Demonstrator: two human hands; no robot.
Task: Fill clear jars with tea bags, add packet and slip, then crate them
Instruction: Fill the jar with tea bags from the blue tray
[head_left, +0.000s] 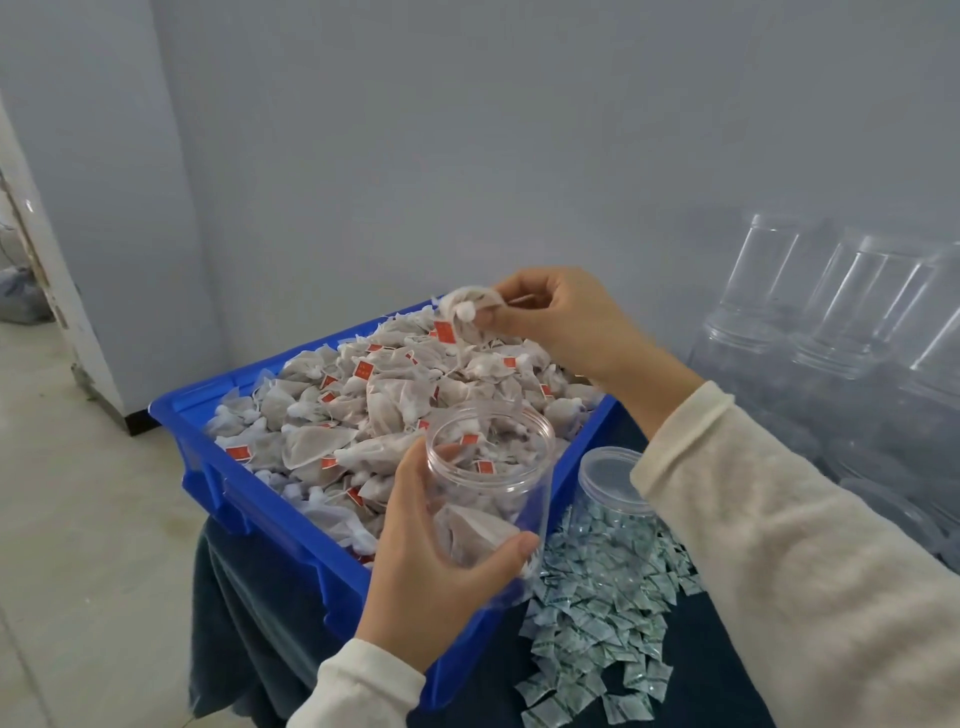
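Pinching a tea bag (467, 310) above the heaped blue bin (270, 512), the right hand (558, 317) has its fingers closed on the mesh. The left hand (441, 561) wraps the clear jar (491, 483), mouth tilted toward the pile, likely for a short drop. Packets (597, 613) wait on the counter.

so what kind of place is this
Probably a small hand-packing room for tea: a blue bin heaped with tea bags, loose small packets on a dark cloth, and stacked empty clear jars by the wall.
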